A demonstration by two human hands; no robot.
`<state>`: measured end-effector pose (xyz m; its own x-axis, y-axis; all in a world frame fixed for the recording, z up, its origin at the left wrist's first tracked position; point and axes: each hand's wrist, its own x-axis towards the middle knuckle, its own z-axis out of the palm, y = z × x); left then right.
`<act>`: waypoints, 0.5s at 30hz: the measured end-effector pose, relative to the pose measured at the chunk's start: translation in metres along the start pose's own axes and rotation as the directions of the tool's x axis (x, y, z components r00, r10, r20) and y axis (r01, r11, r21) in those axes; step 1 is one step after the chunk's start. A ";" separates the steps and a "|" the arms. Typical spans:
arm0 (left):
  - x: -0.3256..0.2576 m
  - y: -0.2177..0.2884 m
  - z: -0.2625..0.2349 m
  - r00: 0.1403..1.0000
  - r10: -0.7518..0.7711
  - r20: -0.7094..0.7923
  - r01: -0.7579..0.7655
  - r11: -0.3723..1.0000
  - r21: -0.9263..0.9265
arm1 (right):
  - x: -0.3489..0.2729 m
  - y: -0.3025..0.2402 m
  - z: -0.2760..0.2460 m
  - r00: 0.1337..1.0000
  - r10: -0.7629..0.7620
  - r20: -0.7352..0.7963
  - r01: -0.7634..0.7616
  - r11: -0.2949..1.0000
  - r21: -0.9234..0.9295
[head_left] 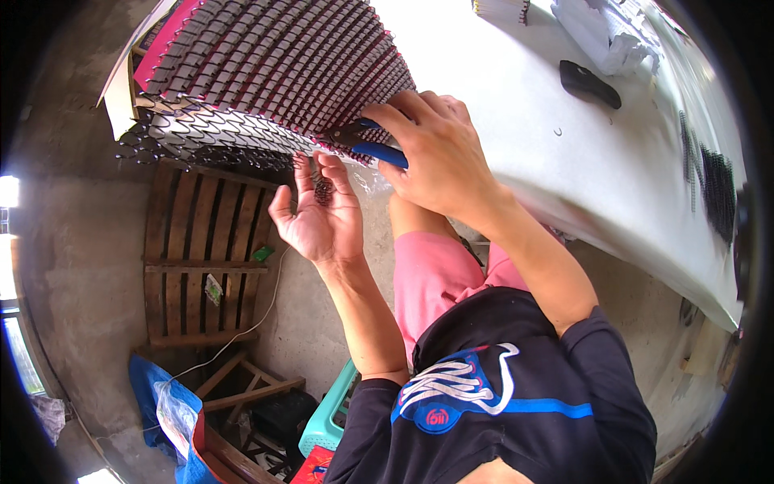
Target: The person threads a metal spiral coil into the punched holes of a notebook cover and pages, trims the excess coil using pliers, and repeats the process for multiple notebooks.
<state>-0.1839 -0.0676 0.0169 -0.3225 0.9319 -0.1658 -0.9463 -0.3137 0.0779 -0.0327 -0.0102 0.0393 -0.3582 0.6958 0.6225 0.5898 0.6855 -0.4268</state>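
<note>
A stack of wire-bound books or pads (274, 60) lies at the table's left end, with rows of dark wire loops along the bound edges. My right hand (439, 153) is closed around blue-handled pliers (380, 152). Their dark jaws rest at the stack's near right corner, where the tips are hard to make out. Just below that corner, my left hand (322, 214) is palm up, its thumb apart and its fingers loosely curled around a short piece of dark binding wire (322, 191). Those fingertips reach the lower edge of the stack.
On the white-covered table (500, 89) are a black curved object (590, 84), crumpled plastic (605, 36) and dark wire strips (716, 194) at the right. A wooden slatted pallet (205, 250) leans below the stack. A turquoise stool (326, 415) stands at my left side.
</note>
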 end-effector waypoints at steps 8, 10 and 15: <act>0.004 -0.022 0.015 0.825 0.398 0.402 -0.556 0.440 0.705 | 0.003 -0.008 0.001 0.999 -0.010 0.035 0.011 1.000 -0.024; 0.007 -0.027 0.017 0.781 0.476 0.404 -0.595 0.370 0.714 | 0.003 -0.008 0.002 0.998 -0.005 0.060 0.007 1.000 -0.031; 0.006 -0.028 0.017 0.742 0.487 0.461 -0.624 0.251 0.740 | 0.004 -0.002 0.003 0.980 0.036 0.197 -0.042 0.999 0.027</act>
<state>-0.1587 -0.0502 0.0302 -0.6904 0.6230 0.3678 -0.0208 -0.5253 0.8507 -0.0372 -0.0081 0.0401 -0.4718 0.7489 0.4654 0.5850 0.6608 -0.4702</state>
